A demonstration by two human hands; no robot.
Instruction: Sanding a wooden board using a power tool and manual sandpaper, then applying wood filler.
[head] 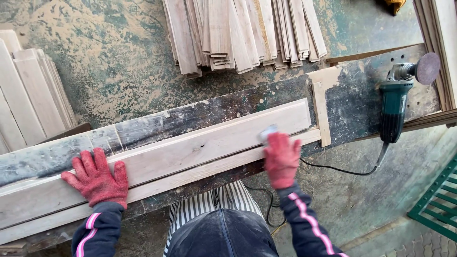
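Only left hand (97,178) flat on plank (190,152); right hand (282,159) grips sanding block (267,133).

Single head-worn camera, looking steeply down (near-vertical) over workbench (200,114) and floor, close range, arms' length.

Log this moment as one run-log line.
left hand flat on long board | right hand presses small pale block on board | green grinder idle on bench

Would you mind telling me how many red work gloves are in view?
2. One is on the left hand, pressed flat on the long board. The other is on the right hand, further along the same board, gripping a small pale block. None seem hidden.
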